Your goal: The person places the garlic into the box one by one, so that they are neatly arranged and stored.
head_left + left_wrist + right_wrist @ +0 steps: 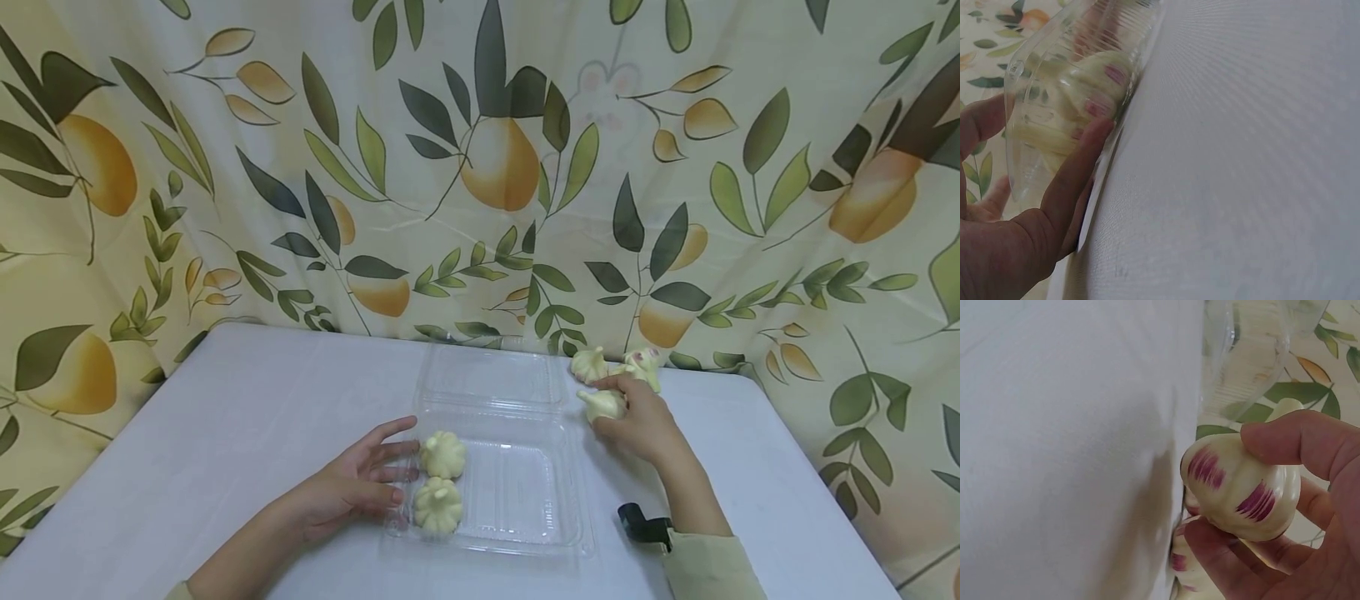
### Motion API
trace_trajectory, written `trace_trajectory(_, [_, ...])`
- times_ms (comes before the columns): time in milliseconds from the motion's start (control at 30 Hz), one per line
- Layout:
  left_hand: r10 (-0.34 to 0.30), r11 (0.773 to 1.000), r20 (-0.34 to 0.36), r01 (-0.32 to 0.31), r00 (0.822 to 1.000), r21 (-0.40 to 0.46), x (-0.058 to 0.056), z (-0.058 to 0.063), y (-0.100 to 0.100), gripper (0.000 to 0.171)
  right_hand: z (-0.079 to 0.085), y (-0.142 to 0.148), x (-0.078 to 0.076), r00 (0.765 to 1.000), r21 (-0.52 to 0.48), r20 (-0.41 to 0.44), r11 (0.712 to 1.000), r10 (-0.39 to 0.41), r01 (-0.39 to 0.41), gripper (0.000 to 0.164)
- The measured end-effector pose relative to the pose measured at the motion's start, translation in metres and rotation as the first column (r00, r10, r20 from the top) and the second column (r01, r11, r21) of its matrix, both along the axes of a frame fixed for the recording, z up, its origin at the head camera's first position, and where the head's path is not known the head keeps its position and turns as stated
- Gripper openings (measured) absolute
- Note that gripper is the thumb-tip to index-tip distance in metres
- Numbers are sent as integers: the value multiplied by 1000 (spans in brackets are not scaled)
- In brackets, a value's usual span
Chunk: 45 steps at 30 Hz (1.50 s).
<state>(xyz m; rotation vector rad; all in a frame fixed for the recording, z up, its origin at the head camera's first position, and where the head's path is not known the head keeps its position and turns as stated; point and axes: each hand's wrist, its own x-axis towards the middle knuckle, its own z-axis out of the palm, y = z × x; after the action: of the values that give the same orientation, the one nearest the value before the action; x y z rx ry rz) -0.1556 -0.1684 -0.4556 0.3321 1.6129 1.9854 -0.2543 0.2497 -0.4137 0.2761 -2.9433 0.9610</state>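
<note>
A cream garlic bulb [602, 405] with purple streaks is pinched between the thumb and fingers of my right hand [637, 419]. The right wrist view shows that garlic bulb [1241, 487] close up, held just off the white surface. My left hand [352, 479] rests against the left side of a clear plastic clamshell container [517, 546], fingers spread and fairly straight. Inside the container, along its left wall, sit a back garlic bulb [442, 455] and a front garlic bulb [438, 506]. Through the plastic, the left wrist view shows garlic [1094, 87] beside my fingers.
More garlic bulbs lie at the table's back right, among them one bulb [588, 365] and a purple-marked bulb [643, 362]. The container's lid [491, 375] lies folded back. A black device [643, 525] is at my right wrist. Behind the white table [300, 400] hangs a fruit-patterned curtain [465, 275].
</note>
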Motion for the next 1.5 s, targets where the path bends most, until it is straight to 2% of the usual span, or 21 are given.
trace_trajectory(133, [0, 1000, -1, 0, 1000, -4, 0, 0, 0, 90, 3, -1, 2, 1000, -32, -2, 999, 9, -9, 52])
trace_trajectory(433, [5, 1000, 15, -5, 1000, -7, 1, 2, 1, 91, 10, -3, 4, 999, -75, 52, 997, 5, -1, 49])
trace_trajectory(733, [7, 1000, 23, -8, 1000, 4, 0, 3, 1, 91, 15, -6, 6, 999, -107, 32, 994, 28, -24, 50])
trace_trajectory(1067, [8, 1000, 27, -8, 1000, 4, 0, 2, 0, 91, 25, -13, 12, 998, -147, 56, 989, 38, -30, 52])
trace_trajectory(1500, [5, 1000, 32, -5, 999, 8, 1, 3, 0, 91, 30, -20, 17, 997, -178, 26, 981, 78, -72, 53])
